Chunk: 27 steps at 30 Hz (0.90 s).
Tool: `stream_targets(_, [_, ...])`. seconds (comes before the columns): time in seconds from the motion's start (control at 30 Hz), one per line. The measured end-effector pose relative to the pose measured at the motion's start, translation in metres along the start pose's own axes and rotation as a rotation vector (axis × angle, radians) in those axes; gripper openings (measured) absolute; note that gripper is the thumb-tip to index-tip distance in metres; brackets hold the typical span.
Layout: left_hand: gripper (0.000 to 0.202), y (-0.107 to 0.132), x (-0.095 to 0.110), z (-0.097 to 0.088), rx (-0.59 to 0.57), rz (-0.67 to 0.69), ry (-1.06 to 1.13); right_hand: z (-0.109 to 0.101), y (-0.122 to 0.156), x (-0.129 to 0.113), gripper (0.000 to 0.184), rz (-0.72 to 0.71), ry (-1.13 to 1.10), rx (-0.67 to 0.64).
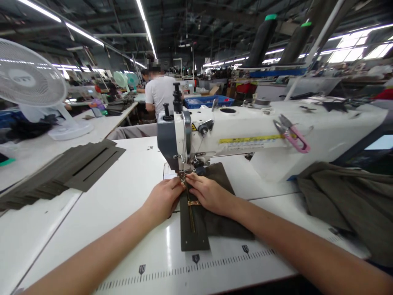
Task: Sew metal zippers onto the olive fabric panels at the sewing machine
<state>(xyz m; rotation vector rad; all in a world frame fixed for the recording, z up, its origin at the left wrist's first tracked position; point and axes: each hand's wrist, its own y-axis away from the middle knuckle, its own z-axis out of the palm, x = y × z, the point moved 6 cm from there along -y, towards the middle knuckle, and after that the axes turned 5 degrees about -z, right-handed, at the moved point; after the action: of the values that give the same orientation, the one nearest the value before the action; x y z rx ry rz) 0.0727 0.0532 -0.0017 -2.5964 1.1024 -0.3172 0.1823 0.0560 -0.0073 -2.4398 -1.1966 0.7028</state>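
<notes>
A dark olive fabric piece (215, 223) with a brass zipper (192, 217) lies under the presser foot (182, 175) of a white sewing machine (245, 133). My left hand (164, 198) rests on the left side of the strip, its fingers curled and pressed down right beside the needle. My right hand (208, 192) lies on the fabric just right of the zipper, fingertips pinched at the foot. Both hands hold the fabric down on the white table (129, 192).
A stack of dark slotted fabric pieces (61, 170) lies at the left. More olive cloth (353, 200) is heaped at the right. Pink thread snips (293, 135) rest on the machine arm. A white fan (33, 86) stands far left. A person in a white shirt (159, 94) sits beyond.
</notes>
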Motion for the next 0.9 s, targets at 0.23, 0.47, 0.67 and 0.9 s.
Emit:
stream_targets(0.23, [0.026,0.034,0.024,-0.015,0.088,0.058,0.132,-0.020,0.038,-0.081,0.045,-0.132,0.176,-0.014])
stream_targets(0.47, [0.023,0.037,0.030,-0.013,0.088,-0.024,0.097,-0.007,0.046,-0.092,0.028,-0.168,0.387,0.200])
stream_targets(0.67, [0.022,0.038,0.038,-0.013,0.077,-0.016,0.007,-0.003,0.046,-0.094,0.038,-0.258,0.372,0.236])
stream_targets(0.9, [0.025,0.034,0.033,-0.011,0.055,-0.020,0.000,-0.008,0.040,-0.090,0.042,-0.245,0.341,0.276])
